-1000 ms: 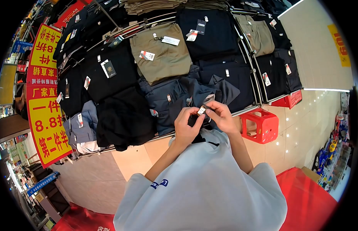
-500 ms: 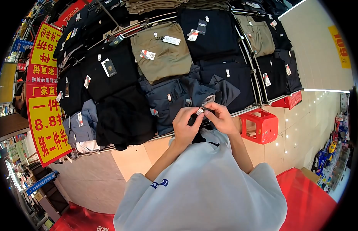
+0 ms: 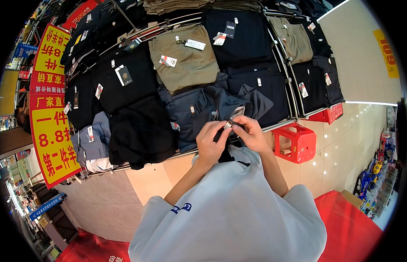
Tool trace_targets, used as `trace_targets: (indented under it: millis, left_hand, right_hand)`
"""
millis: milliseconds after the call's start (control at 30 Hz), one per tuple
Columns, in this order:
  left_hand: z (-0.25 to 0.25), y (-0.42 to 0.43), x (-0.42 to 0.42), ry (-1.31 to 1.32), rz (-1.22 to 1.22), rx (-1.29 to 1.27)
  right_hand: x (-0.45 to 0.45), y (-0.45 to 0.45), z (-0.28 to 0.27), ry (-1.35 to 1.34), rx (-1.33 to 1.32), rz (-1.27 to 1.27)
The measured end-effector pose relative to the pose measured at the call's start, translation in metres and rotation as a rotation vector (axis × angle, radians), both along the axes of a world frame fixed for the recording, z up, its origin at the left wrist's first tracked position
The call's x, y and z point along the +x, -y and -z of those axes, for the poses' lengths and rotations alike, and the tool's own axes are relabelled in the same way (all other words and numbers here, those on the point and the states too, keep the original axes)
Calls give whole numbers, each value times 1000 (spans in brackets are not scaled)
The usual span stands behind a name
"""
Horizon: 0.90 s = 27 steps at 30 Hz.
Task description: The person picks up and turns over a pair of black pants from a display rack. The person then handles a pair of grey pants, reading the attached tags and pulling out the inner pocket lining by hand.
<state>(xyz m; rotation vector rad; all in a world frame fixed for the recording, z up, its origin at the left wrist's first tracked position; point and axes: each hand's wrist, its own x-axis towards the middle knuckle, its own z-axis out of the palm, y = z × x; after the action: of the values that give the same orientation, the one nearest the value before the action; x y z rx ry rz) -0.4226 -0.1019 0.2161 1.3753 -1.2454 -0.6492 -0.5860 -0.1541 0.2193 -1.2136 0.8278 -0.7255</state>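
Note:
My left hand and my right hand meet at the front edge of the clothes rack, fingertips pinched together. Between them is a small white label, mostly covered by the fingers. It lies against dark grey trousers that are bunched up just beyond the hands. Folded dark trousers with a small tag lie to the left of the bunched pair. Khaki trousers with paper tags are spread farther back.
Black trousers and blue-grey trousers hang over the rack's left front. A red stool stands at the right under the metal rack edge. A red and yellow sign is at the far left.
Both hands have shifted very slightly to the left. The label between the fingertips has turned and shows less of its face than before.

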Motion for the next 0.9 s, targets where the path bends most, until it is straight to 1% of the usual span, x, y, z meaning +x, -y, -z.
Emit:
trace_targets:
  millis: [233,333,500,700,800,900]
  left_hand:
    - [1,-1,-1,-96,33,53]
    - [8,-3,1,-177,66,113]
    - [15,-5,5,-279,136,181]
    - [26,-4,9,-759,322,336]
    - [27,-2,11,-814,380,398]
    - [26,-2,8,-842,360,413]
  right_hand:
    - [1,-2,-3,-53,-19,49]
    - [4,-4,-10,-141,-105,105]
    - [8,-7,-10,-181,-182,168]
    - [3,-9,-20,-224,-190,151]
    - [-1,-11,-23,-240,-213,146]
    - [-5,-12,-23,-235,-216,150]
